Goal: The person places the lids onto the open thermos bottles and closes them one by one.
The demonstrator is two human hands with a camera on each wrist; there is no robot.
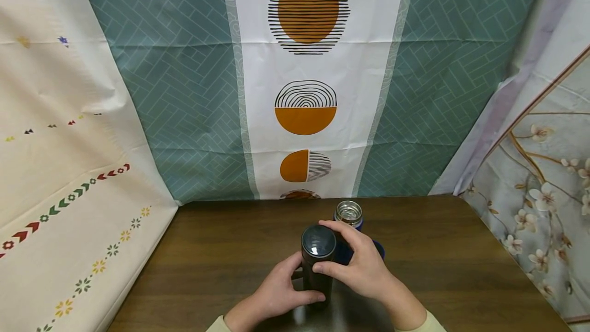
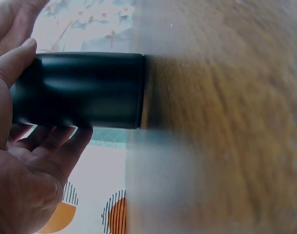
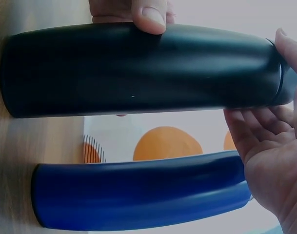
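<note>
Grips an upright black insulated flask with the left hand and the right hand, over the near part of the tabletop. Shows from above, in the head view alone, the dark glossy lid seated on top, and just behind it the open steel mouth of a blue insulated flask. Hides most of that blue body behind the right hand there; gives nearly its full length only in the right wrist view, standing beside the black flask and apart from it. Reveals also, from the head, a blue rounded edge just right of the right hand, too covered to identify. Brings out, in the left wrist view, the black flask's lower body and base, at the tabletop; cannot tell whether fully touching.

Wraps the left hand round the middle of the body, with the thumb across the near face and the fingers round the far side. Closes the right hand higher up, at the lid and the seam just below it, with the thumb in front and the fingers behind. Angles both forearms inward from pale yellow sleeves.
</note>
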